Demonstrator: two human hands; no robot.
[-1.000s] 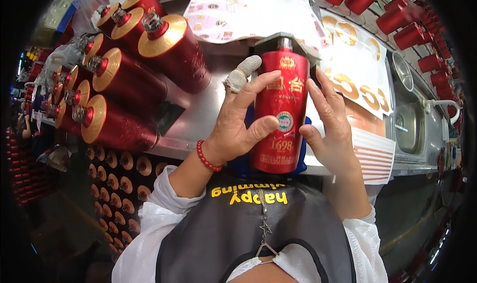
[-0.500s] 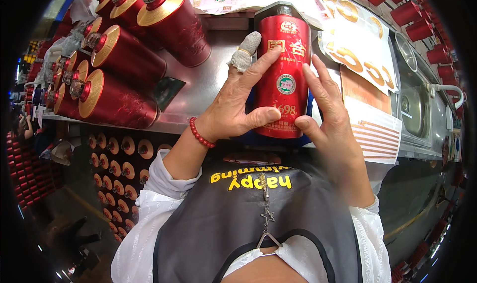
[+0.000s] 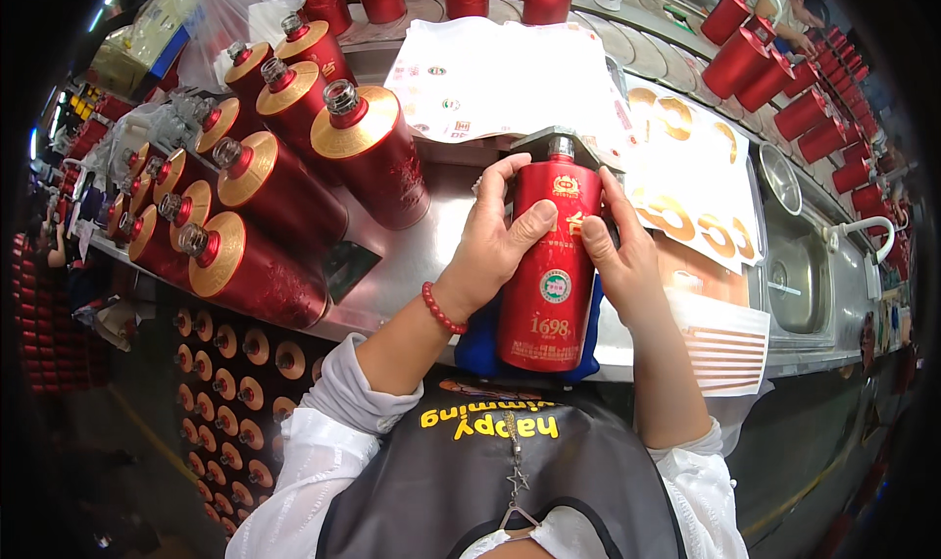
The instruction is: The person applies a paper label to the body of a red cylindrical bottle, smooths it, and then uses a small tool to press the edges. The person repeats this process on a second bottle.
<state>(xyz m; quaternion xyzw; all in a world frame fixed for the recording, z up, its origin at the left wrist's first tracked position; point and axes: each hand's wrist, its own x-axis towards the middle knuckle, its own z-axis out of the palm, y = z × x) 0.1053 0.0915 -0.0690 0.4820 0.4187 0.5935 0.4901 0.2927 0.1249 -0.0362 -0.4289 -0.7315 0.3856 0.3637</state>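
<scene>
A red bottle (image 3: 541,316) with gold lettering and a round green-and-white emblem lies before me, neck pointing away, on a blue cloth (image 3: 476,341). My left hand (image 3: 497,233) clasps its upper left side, thumb across the front by the gold characters. On the opposite side my right hand (image 3: 623,257) holds the upper edge, with its thumb pressed beside the lettering. Fingers of both hands curl partly out of sight behind the sides. Under the neck is a dark angular support (image 3: 576,149).
Several red bottles with gold shoulders (image 3: 279,181) stand at left on the metal table (image 3: 392,265). Beyond lies a white label sheet (image 3: 505,74); at right are gold-ring sheets (image 3: 686,186) and a sink (image 3: 799,289). A conveyor (image 3: 647,44) carries bottles; another person works at far right.
My fingers, earlier spread over the bottle's front, now wrap its upper sides with the thumbs in front. The view has shifted, showing more of the far table and conveyor.
</scene>
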